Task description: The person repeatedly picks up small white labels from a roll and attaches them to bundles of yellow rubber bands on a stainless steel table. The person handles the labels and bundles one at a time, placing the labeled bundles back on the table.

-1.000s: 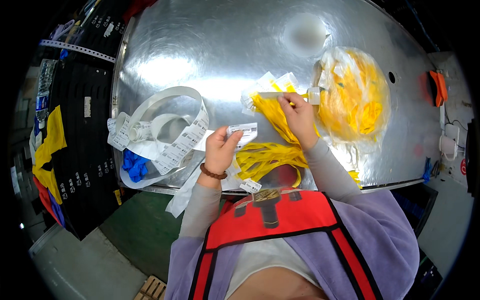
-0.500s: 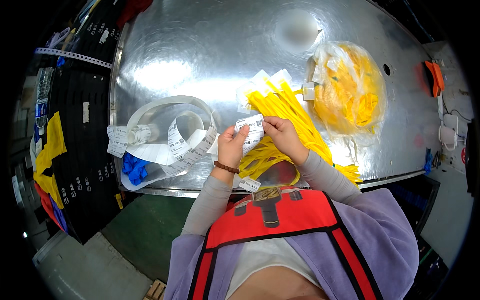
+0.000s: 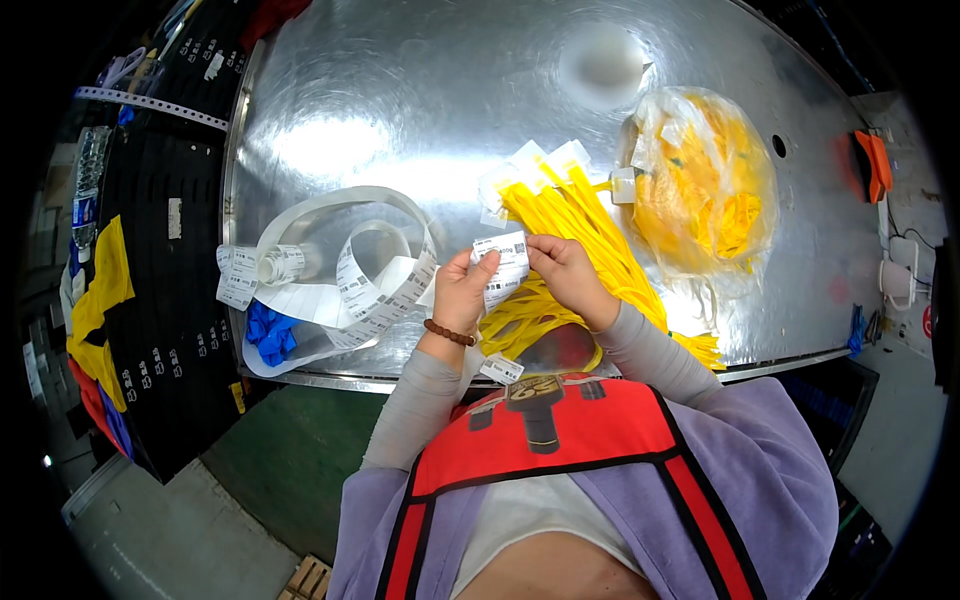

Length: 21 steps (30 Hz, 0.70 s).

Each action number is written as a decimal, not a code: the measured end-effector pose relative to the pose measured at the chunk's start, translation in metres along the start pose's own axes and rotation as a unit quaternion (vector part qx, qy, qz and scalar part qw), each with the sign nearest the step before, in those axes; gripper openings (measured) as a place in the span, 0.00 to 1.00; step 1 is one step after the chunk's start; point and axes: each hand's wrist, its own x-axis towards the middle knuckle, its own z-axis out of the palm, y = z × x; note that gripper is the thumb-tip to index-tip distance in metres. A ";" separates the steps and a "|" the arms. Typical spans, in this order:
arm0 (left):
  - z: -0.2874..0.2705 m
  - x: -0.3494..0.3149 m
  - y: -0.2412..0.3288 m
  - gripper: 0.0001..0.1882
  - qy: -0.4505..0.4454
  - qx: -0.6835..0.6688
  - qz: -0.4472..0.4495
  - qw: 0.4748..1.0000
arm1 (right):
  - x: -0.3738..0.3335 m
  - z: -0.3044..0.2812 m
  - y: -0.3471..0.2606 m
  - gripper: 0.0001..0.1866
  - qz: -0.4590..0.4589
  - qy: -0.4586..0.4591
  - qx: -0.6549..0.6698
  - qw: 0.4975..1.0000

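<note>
Curled paper labels [image 3: 400, 297], flat yellow straps [image 3: 590, 228]

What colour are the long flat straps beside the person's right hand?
The long flat straps are bright yellow, best seen in the head view.

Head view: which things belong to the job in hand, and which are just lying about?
Likely in the job:
white printed label, held by left hand and right hand
curling white label strip
long flat yellow straps
clear plastic bag with yellow contents

Likely just lying about:
crumpled blue wad
orange-and-black object
</note>
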 end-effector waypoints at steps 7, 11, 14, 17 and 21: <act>0.002 -0.001 0.002 0.11 0.018 0.009 0.010 1.000 | -0.004 0.001 -0.016 0.11 -0.051 -0.009 -0.062 0.997; 0.004 -0.003 0.004 0.11 0.007 0.015 0.008 1.000 | -0.004 0.001 -0.023 0.10 -0.063 -0.001 -0.031 0.998; 0.005 -0.004 0.004 0.11 -0.003 0.028 0.019 0.999 | 0.001 0.005 -0.024 0.09 -0.065 0.017 -0.070 0.995; 0.002 -0.005 0.004 0.11 -0.003 0.067 0.038 0.997 | 0.005 0.011 -0.018 0.09 -0.082 0.081 -0.094 0.989; -0.014 -0.013 0.016 0.12 -0.025 0.164 0.019 0.986 | 0.020 0.021 -0.015 0.08 -0.134 0.206 0.038 0.969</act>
